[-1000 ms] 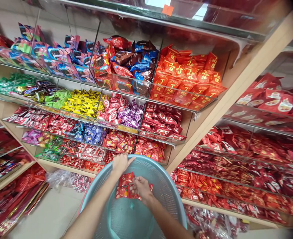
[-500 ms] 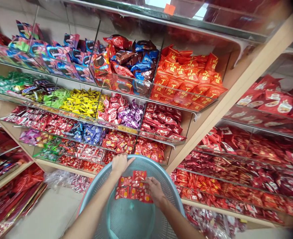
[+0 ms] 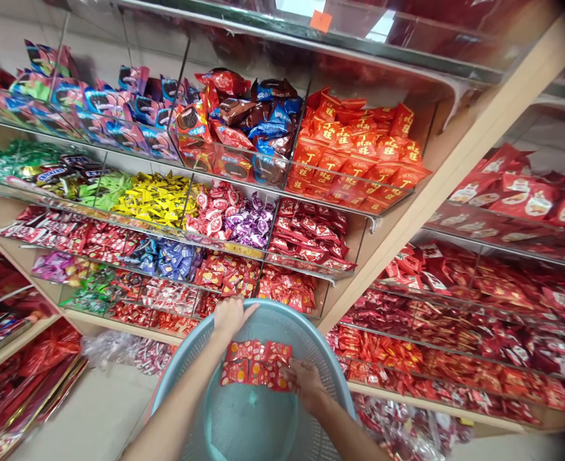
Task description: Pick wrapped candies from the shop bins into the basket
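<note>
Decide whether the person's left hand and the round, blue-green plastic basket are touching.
Touching: the head view shows the left hand gripping the basket at its far rim, fingers hooked over the edge.

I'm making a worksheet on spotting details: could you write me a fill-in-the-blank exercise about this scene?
1. The right hand is beside packets coloured mostly ____.
2. The other hand, on the basket's rim, is the person's ____ one.
3. In the picture, the purple sweets lie to the ____ of the yellow sweets.

Missing words: red; left; right.
</note>
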Motion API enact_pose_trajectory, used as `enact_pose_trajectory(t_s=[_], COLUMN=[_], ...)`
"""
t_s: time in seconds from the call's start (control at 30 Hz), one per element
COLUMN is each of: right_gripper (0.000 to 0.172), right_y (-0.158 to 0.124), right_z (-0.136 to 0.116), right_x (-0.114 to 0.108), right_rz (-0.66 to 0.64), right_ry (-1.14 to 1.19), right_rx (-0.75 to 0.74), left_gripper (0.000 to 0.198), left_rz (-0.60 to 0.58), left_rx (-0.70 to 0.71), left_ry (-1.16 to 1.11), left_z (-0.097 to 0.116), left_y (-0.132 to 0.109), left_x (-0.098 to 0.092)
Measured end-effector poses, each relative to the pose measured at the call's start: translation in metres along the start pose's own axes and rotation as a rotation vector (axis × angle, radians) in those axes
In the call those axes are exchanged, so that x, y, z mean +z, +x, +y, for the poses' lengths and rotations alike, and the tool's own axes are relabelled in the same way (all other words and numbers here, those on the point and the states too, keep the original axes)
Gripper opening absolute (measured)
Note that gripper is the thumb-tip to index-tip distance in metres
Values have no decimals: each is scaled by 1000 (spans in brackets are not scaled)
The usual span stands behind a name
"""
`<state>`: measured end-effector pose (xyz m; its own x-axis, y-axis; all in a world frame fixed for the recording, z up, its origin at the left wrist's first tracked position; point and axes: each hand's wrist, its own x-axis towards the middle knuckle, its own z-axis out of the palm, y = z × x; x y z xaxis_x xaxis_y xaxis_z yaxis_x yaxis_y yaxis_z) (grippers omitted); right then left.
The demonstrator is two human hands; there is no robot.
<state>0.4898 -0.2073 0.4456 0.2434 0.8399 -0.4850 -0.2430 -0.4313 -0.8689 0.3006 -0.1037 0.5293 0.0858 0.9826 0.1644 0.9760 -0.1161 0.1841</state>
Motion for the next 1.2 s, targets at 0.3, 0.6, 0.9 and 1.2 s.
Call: enact_pose_trajectory(t_s=[0.3, 0.6, 0.9, 1.2], right_gripper=[30, 36, 57, 41], right_y=[-7, 32, 61, 55], right_z=[-18, -117, -137, -138], right_x=[5, 13, 38, 24], right_rz=[71, 297, 413, 391], right_ry=[-112, -693, -1230, -1068], right_rx=[-161, -636, -400, -443], left_gripper=[68, 68, 68, 67], left_rz=[-23, -23, 14, -6], left_rx=[-26, -39, -9, -25], left_ry=[0, 15, 24, 19], left_z=[2, 4, 1, 2], left_y=[-1, -1, 0, -1], left_x=[-4, -5, -3, -4])
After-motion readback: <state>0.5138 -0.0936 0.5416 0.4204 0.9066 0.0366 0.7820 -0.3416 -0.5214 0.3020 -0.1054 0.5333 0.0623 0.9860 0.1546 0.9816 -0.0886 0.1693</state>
